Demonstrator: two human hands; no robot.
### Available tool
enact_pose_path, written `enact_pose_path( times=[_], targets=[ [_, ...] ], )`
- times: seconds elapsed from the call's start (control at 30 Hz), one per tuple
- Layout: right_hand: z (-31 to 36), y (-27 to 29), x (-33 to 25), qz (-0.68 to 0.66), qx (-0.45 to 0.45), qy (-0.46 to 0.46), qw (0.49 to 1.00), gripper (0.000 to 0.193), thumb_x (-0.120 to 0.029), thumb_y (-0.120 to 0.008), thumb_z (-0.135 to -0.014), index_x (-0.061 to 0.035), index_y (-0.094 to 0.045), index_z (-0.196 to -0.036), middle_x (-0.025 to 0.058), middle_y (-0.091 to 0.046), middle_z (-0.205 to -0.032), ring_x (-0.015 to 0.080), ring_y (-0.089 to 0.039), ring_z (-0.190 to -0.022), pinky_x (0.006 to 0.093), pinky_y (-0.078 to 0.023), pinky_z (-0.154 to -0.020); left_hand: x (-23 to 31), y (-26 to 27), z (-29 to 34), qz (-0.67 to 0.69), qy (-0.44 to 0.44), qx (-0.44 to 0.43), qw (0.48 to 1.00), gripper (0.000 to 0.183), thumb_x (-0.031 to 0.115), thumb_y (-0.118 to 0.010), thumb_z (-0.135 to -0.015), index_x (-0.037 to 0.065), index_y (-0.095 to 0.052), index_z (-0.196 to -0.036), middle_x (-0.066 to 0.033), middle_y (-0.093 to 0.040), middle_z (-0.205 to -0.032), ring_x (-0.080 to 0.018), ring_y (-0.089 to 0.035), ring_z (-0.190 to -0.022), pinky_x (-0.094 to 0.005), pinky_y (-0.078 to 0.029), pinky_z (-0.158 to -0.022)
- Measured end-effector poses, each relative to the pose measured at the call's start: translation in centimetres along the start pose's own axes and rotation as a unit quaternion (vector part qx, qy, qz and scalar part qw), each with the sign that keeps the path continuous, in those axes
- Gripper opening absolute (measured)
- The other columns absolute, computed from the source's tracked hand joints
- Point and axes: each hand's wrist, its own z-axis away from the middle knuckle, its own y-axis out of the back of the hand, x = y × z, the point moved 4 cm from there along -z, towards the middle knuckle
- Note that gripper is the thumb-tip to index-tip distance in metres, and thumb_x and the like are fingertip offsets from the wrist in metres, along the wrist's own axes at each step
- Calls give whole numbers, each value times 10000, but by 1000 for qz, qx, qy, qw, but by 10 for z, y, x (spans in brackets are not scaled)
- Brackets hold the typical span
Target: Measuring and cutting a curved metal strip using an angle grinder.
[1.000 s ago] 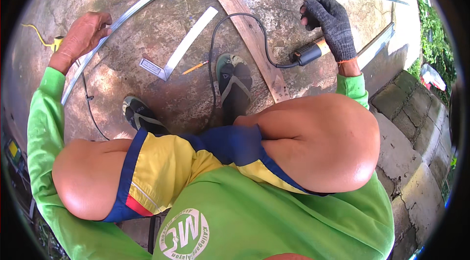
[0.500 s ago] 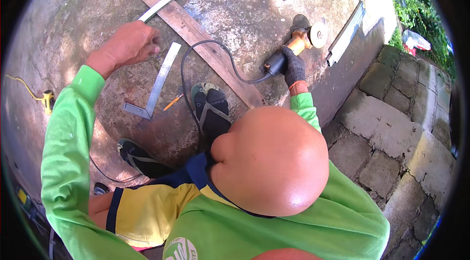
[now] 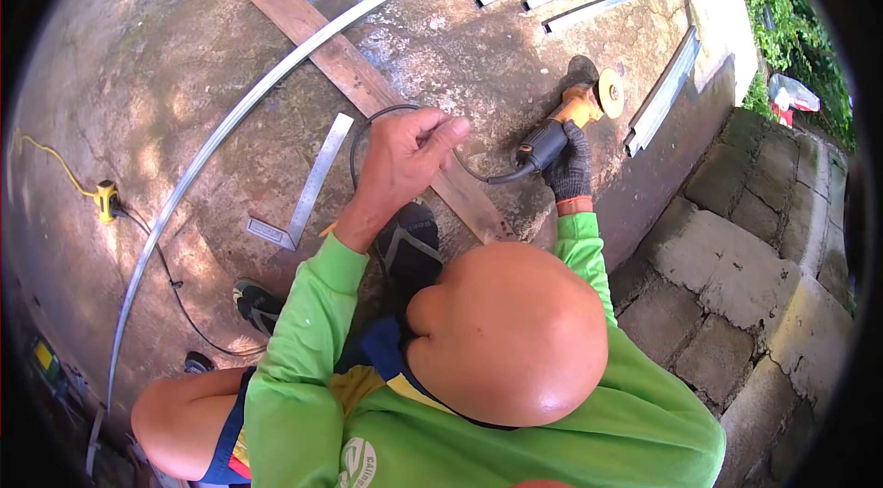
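A dark-gloved right hand [image 3: 570, 168] grasps an orange-and-black angle grinder [image 3: 550, 134] low over a stained concrete floor [image 3: 198, 56].
The glove's fingers wrap the grinder's body, its round, pale tan disc [image 3: 610, 92] pointing away from the person and a black cord [image 3: 501, 180] trailing from its rear; whether the tool touches the floor cannot be told. The bare left hand [image 3: 405, 157] hovers over the cord's loop and a long, flat brown wooden plank [image 3: 354, 81], fingers loosely bent around nothing visible, thumb apart. Left of that hand lies a silvery metal try square [image 3: 317, 180]; beyond it, a long, narrow silver metal strip [image 3: 296, 55] crosses over the plank. Right of the grinder, grey metal channel pieces [image 3: 662, 97] lie side by side.
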Motion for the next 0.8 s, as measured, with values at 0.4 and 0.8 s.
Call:
enact_pose_path(
  times=[0.4,0.8],
  targets=[
    [-19,3,34,-284,-59,-18,957,831,-652,-566,-877,95,-480,-1232,260,-590,-1159,468,-546,-1156,592,-494,-967,167,52,81,2,-367,204,907,582,586,-632,-876,5,-597,-873,-12,-471,-617,-113,-345,-538,-309,-260,-543],
    [-16,-11,37,-259,-174,-19,950,803,-616,-604,-840,18,-451,-1308,81,-539,-941,232,-525,-828,413,-484,-683,183,62,99,-91,-373,172,907,582,588,-602,-894,5,-592,-894,-18,-477,-630,-115,-351,-548,-312,-267,-550]
  ],
)
